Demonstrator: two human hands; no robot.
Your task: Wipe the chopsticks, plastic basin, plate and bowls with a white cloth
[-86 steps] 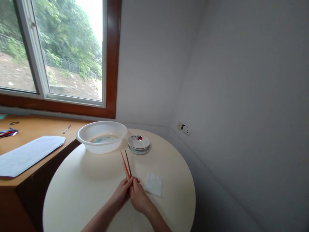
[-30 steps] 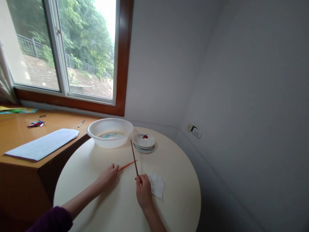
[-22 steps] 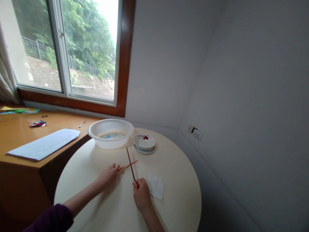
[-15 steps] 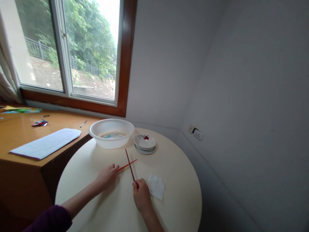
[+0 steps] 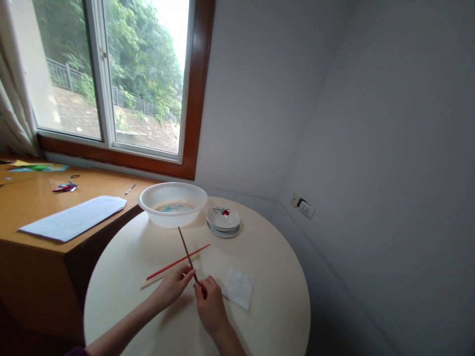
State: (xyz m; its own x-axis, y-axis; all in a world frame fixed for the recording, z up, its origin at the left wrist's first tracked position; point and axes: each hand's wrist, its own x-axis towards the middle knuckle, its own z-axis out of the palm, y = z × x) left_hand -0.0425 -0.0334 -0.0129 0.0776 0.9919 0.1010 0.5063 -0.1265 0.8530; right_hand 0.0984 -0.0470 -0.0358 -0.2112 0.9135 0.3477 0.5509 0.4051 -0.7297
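My right hand is closed around the near end of a dark brown chopstick, which slants up and away towards the left. Just left of it, my left hand meets the same stick, its fingertips pinched on the shaft a little above my right hand. A red chopstick lies flat on the round cream table, released, with a pale wooden chopstick alongside it. The brown stick crosses above both of them.
A white plastic basin holding a little bluish water stands at the table's far side, with stacked small dishes to its right. A white napkin lies by my right hand. A wooden desk with a long white paper adjoins on the left.
My left hand let go of the red chopstick, left on the table, and moved right to the brown one. My right hand shifted left and tilted the brown stick more leftwards.
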